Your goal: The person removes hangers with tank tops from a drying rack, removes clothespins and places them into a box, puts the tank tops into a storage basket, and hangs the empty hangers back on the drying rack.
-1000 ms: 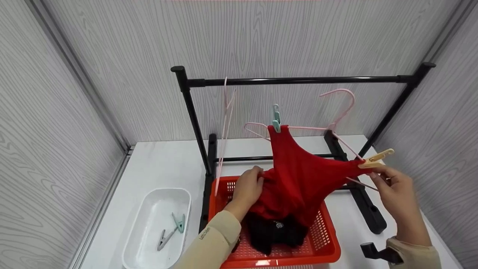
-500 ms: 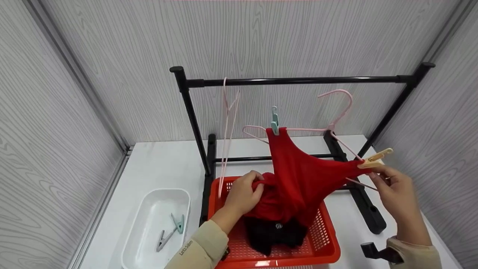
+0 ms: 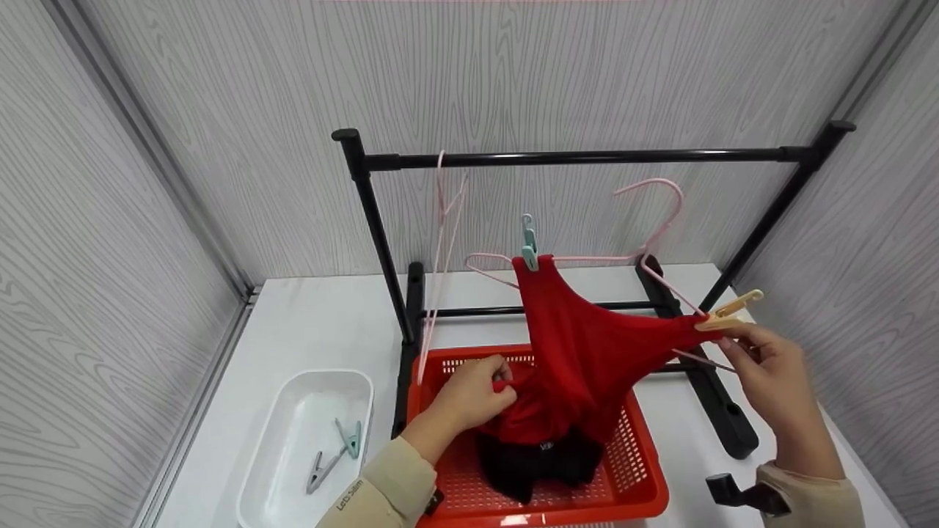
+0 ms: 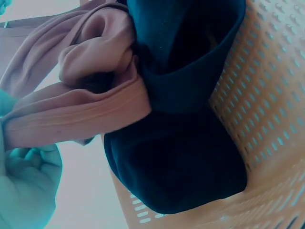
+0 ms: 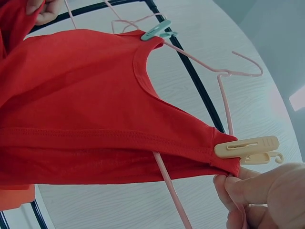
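Observation:
A red sleeveless top [image 3: 579, 345] is draped over a tilted pink hanger [image 3: 664, 227]. A teal clothespin [image 3: 530, 249] clips one strap, and a yellow clothespin [image 3: 733, 311] clips the other. Just below the yellow clothespin, my right hand [image 3: 770, 367] pinches the strap end and the hanger's corner. My left hand [image 3: 473, 392] grips a fold of the top's lower cloth above the red basket [image 3: 647, 455]. In the left wrist view, that fold stretches from the left hand [image 4: 28, 186]. A black garment [image 3: 543, 469] lies in the basket under the top.
Behind the basket stands a black rack, its crossbar [image 3: 587, 158] holding another pink hanger [image 3: 439, 257] at the left. A white tray [image 3: 268, 440] at the left contains a teal clothespin [image 3: 351, 438] and a grey one [image 3: 320, 473]. Walls enclose the table.
My left hand has shifted slightly down and left, drawing the red cloth out. The hanger, with the top and both clothespins, has drifted slightly left; the teal end sits lower.

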The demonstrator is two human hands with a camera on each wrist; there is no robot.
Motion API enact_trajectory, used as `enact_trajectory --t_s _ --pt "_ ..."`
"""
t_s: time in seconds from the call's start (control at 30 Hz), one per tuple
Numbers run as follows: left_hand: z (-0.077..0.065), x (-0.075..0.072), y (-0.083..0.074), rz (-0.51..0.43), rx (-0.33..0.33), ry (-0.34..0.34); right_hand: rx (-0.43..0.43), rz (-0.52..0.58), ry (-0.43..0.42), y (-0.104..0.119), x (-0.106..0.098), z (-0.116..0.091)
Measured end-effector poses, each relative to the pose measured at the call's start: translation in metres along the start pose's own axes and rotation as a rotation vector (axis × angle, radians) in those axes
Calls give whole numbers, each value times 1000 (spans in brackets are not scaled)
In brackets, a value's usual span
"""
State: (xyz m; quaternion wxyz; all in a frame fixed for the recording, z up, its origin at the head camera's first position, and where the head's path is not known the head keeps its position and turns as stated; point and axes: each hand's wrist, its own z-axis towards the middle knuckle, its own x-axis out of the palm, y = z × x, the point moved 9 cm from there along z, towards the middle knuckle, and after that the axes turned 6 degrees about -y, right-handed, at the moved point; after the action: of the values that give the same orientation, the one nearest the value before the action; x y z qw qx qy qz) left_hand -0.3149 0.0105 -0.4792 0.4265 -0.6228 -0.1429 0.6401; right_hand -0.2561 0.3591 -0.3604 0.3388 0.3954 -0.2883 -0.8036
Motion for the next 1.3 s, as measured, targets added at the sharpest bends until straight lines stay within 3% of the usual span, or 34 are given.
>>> enact_trajectory --t_s 0.37,0.73,0.93,1.3 --pt "7 10 17 181 -51 81 -29 22 15 0 3 4" --pt "12 31 38 251 -78 107 -22 -16 28 0 3 2" --pt "15 34 44 263 -89 80 -8 -7 28 -4 4 2" --pt "17 28 39 264 -51 -15 -33 21 23 2 4 2"
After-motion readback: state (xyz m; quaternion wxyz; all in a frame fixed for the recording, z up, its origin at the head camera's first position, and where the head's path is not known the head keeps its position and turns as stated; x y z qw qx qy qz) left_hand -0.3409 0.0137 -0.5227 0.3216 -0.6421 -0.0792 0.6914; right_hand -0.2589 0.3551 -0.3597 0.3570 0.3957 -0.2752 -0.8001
